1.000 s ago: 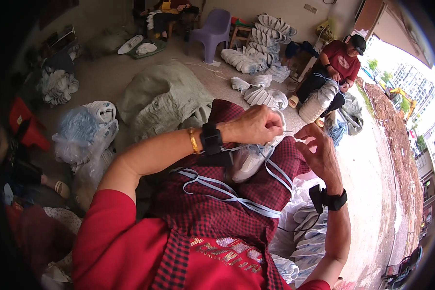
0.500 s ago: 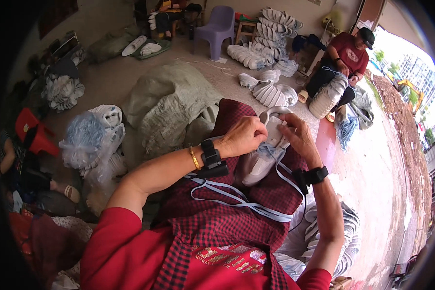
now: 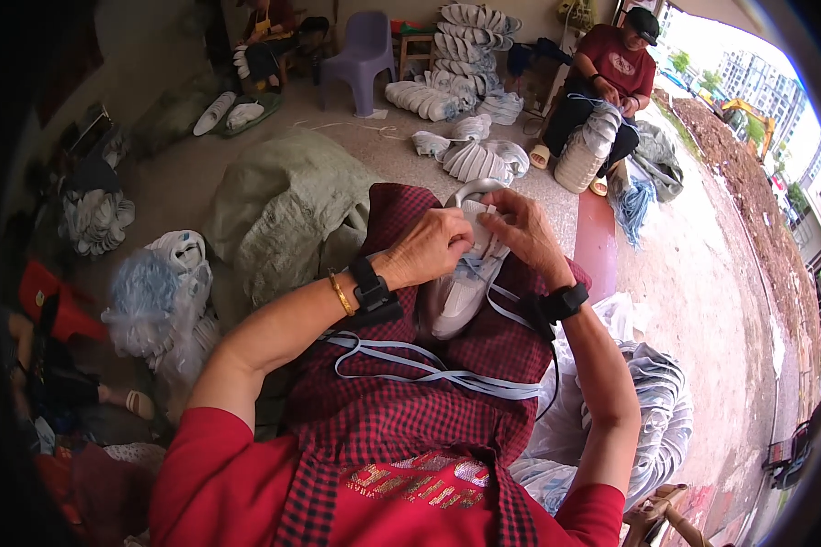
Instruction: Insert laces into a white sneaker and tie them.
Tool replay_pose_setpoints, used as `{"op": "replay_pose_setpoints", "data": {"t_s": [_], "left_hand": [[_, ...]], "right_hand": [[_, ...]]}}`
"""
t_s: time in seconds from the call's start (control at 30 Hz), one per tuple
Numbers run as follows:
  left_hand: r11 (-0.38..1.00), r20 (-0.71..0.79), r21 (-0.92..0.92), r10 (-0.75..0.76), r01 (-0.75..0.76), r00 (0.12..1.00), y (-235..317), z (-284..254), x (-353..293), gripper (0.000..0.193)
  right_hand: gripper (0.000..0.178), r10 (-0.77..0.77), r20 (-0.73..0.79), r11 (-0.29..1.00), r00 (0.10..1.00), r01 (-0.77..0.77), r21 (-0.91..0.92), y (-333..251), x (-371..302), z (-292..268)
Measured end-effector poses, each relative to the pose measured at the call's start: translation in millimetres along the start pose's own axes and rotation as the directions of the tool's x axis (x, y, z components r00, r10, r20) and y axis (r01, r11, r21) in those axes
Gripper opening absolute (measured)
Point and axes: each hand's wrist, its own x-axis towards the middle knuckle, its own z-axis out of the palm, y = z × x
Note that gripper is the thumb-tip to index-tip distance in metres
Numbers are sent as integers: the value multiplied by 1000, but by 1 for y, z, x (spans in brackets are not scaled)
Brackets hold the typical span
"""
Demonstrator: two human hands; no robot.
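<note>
A pale grey-white sneaker (image 3: 454, 308) lies in my lap, toe toward me, on a red-and-black checked apron (image 3: 383, 424). My left hand (image 3: 431, 244) is closed in a pinch at one side of its lacing area; what lies between the fingertips is hidden. On the other side my right hand (image 3: 525, 237) grips the shoe's upper edge near the tongue, thumb inward. The rounded heel collar (image 3: 472, 189) shows beyond both hands. Light blue laces (image 3: 429, 365) trail from the shoe across my lap.
A large greenish woven sack (image 3: 287, 205) lies ahead to the left. Bundled shoe uppers (image 3: 169, 283) in plastic stand at left, another stack (image 3: 657, 419) at right. A co-worker (image 3: 616, 73) sits ahead right with a shoe stack. A purple chair (image 3: 360, 59) stands farther back.
My view has turned a little to the right, so the surroundings sit farther left. Both hands stay at the sneaker, with the left fingers curled slightly more over its side.
</note>
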Motion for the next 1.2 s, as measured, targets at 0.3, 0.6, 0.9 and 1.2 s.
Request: {"op": "replay_pose_setpoints", "data": {"t_s": [0.3,0.6,0.9,1.2], "left_hand": [[996,-91,-32,-88,86,992,8,3,-3,4],[991,-226,-20,-131,129,965,6,10,-5,19],[986,-243,-68,-166,154,956,-3,2,-6,24],[991,-427,35,-104,131,898,-25,-27,-18,10]], "right_hand": [[31,-80,-133,997,988,79,-9,-11,-16,3],[28,-327,85,723,941,307,-619,-32,-22,13],[20,-234,271,531,934,356,-769,-45,-16,10],[10,117,-295,312,948,-317,-896,-3,-92,-186]]}}
